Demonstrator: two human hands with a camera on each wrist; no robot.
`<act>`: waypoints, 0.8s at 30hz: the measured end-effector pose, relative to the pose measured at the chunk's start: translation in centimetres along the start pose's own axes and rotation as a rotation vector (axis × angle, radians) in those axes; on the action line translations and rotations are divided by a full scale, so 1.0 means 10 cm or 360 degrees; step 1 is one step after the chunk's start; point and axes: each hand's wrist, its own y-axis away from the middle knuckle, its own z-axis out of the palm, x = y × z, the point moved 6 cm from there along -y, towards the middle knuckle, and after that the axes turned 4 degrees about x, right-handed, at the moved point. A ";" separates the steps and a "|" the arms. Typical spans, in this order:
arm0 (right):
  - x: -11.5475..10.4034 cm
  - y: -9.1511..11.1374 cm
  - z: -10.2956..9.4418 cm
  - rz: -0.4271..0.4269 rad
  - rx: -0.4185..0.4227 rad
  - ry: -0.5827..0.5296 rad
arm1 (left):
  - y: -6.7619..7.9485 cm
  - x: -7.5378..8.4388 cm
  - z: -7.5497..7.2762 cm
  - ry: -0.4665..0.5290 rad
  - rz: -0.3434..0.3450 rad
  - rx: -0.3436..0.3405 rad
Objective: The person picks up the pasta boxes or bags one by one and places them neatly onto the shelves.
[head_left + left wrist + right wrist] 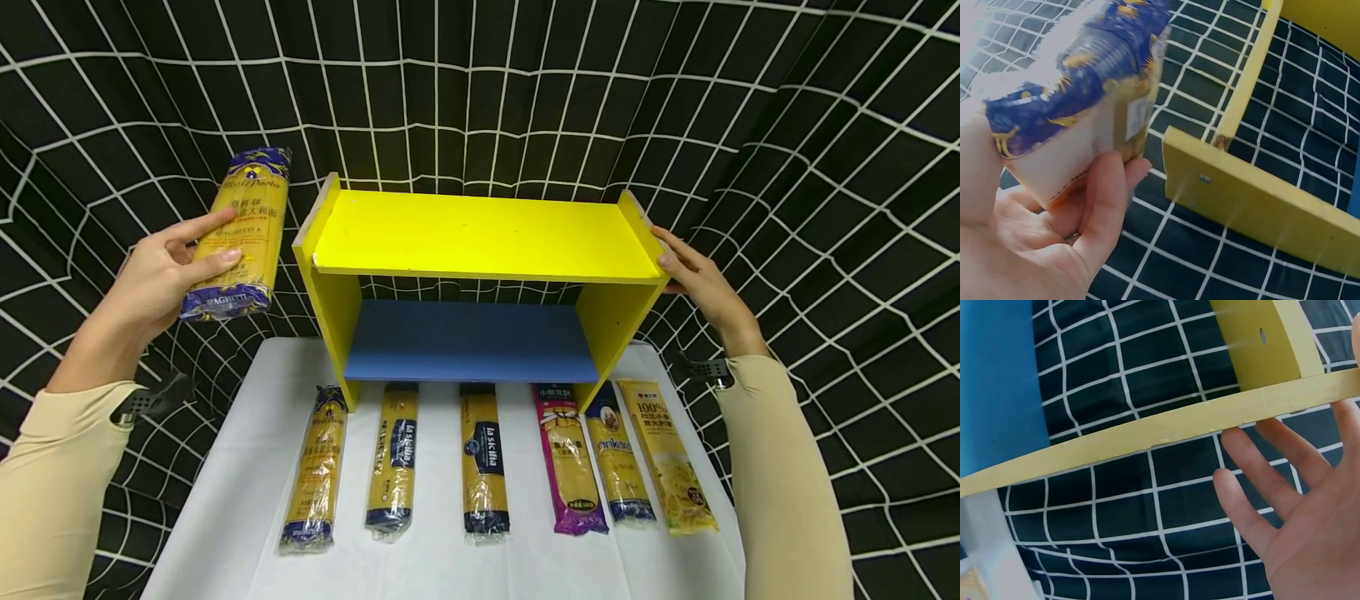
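Note:
My left hand (161, 271) grips a yellow-and-blue packet of spaghetti (255, 221), raised beside the left end of a small two-tier shelf (480, 237). The thumb lies across the packet's front; in the left wrist view fingers support it from behind, under its blue end (1079, 81). On the other side, my right hand (697, 279) holds the shelf's right side panel (1166, 428) near the top. Its thumb is at the front edge, and several fingers (1254, 469) reach the outer face, spread apart. The top tier is yellow and bare; the lower board (472, 337) is blue.
A white table (435, 567) bears the shelf. Along its front lie several pasta packets: one yellow-blue (315, 475), two la sicilia packs (392, 467) (480, 479), one pink-edged (570, 467), one blue-topped (618, 458), one yellow (663, 458). Black white-gridded cloth (480, 100) surrounds everything.

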 end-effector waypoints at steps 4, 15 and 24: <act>-0.02 0.01 0.00 0.0001 0.0002 -0.0001 | -0.07 0.09 0.10 0.0075 0.0034 -0.0053; -0.10 0.05 0.02 0.0025 0.0013 -0.0012 | -0.25 0.23 0.41 0.0123 0.0090 -0.0164; -0.32 0.17 0.03 0.0004 -0.0006 -0.0024 | -0.34 0.21 0.66 0.0051 0.0054 -0.0201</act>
